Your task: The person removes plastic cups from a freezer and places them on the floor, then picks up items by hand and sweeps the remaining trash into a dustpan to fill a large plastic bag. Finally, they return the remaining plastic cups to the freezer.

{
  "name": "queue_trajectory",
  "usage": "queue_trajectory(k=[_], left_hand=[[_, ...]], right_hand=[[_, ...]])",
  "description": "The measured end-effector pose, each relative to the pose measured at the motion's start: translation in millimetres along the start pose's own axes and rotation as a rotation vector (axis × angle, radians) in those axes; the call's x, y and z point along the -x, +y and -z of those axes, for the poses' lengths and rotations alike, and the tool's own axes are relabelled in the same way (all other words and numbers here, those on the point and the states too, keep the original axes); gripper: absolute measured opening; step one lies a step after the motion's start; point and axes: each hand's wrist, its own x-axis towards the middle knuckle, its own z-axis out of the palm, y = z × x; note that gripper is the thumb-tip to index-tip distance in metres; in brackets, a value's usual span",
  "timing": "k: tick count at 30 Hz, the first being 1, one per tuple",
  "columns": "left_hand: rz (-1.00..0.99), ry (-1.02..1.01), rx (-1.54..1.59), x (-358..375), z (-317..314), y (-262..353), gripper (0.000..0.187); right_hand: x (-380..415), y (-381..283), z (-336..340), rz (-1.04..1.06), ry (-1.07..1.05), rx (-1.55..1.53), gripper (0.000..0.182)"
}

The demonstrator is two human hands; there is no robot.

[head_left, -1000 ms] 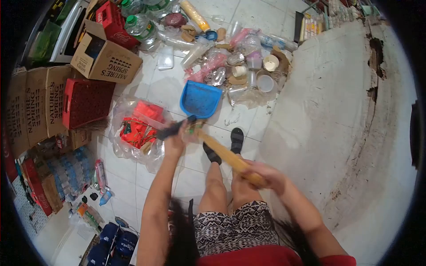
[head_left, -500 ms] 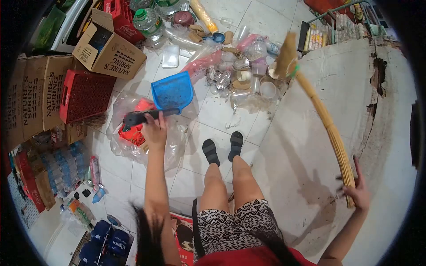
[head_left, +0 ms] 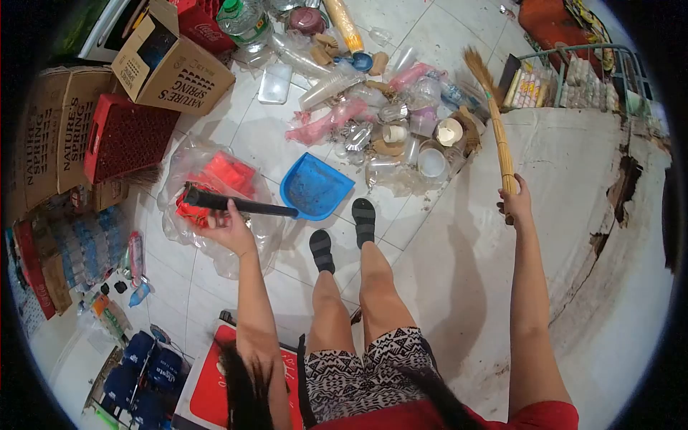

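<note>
Head — broom within right fingers

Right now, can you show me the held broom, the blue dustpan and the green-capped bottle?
Held broom (head_left: 500, 140): head view, on its straw handle.
Blue dustpan (head_left: 317, 189): head view, on its pan.
Green-capped bottle (head_left: 246, 26): head view, on its clear body.

The dustpan is showing blue across its pan; its handle is showing black. The broom is displaying straw yellow, with a green band below its bristles. The shorts are carrying a black-and-white geometric print; the shirt is presenting red. The shoes are showing black with grey stripes. The crate is appearing red, the carton brown with black lettering, and the floor white with thin grey lines.
</note>
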Motion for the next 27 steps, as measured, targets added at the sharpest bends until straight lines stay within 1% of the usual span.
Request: queue_trajectory(k=[1, 3, 4, 5, 7, 8, 9, 10, 11, 13, 14, 15, 16, 18, 19, 20, 21, 22, 23, 24, 25, 27], left_hand=[[0.017, 0.082, 0.011, 3, -4, 1, 0.049], [0.087, -0.098, -0.100, 6, -1, -18, 0.044], [0.208, -0.146, -0.159, 3, -2, -17, 0.035], [0.202, -0.145, -0.168, 3, -6, -17, 0.035], [0.336, -0.254, -0.076, 7, -20, -14, 0.028], [0.340, -0.255, -0.159, 6, -28, -9, 0.028], [0.338, -0.256, -0.170, 6, -37, -5, 0.028], [0.289, -0.271, -0.134, 6, -46, -2, 0.028], [0.240, -0.286, -0.096, 4, -52, -4, 0.027], [0.204, -0.289, -0.069, 4, -59, -15, 0.030], [0.160, -0.304, -0.100, 5, -61, -17, 0.028], [0.116, -0.321, -0.130, 6, -63, -20, 0.026], [0.119, -0.327, -0.134, 6, -66, -19, 0.026], [0.180, -0.333, -0.143, 5, -75, -14, 0.020], [0.180, -0.336, -0.142, 8, -78, -16, 0.020], [0.222, -0.319, -0.076, 13, -80, -20, 0.018], [0.265, -0.302, -0.009, 18, -82, -22, 0.015], [0.281, -0.323, 0.001, 22, -81, -23, 0.017], [0.283, -0.325, 0.008, 27, -80, -20, 0.017], [0.130, -0.399, -0.122, 35, -80, -18, 0.017], [-0.025, -0.469, -0.251, 40, -81, -15, 0.016], [-0.028, -0.488, -0.267, 44, -84, -14, 0.015]], right_hand=[[-3, -3, -6, 0.003, -0.027, -0.021, 0.059], [-12, 0, -20, -0.006, -0.028, -0.006, 0.060], [-16, 1, -27, -0.006, -0.017, 0.006, 0.060], [-26, 4, -32, -0.010, -0.026, 0.001, 0.060], [-44, 10, -39, 0.040, 0.001, 0.069, 0.061], [-50, 7, -44, 0.032, -0.008, 0.067, 0.061], [-59, 1, -49, 0.039, -0.020, 0.128, 0.064], [-69, -5, -54, 0.048, -0.033, 0.190, 0.067], [-81, -12, -62, 0.046, -0.039, 0.191, 0.067], [-103, -22, -78, 0.098, -0.225, 0.275, 0.071], [-113, -13, -92, 0.093, -0.228, 0.276, 0.071], [-118, -1, -113, 0.210, -0.194, 0.441, 0.073], [-120, 8, -126, 0.326, -0.158, 0.604, 0.074], [-87, 10, -142, 0.468, -0.162, 0.697, 0.076], [-74, 13, -148, 0.450, -0.219, 0.730, 0.079], [-61, 15, -152, 0.432, -0.275, 0.764, 0.081], [-41, 8, -151, 0.416, -0.343, 0.777, 0.082], [-23, 2, -146, 0.399, -0.410, 0.791, 0.083], [-15, 11, -147, 0.447, -0.446, 0.790, 0.083], [-8, 19, -147, 0.495, -0.483, 0.788, 0.084], [6, 19, -146, 0.496, -0.478, 0.791, 0.084], [34, 8, -138, 0.391, -0.673, 0.848, 0.085]])
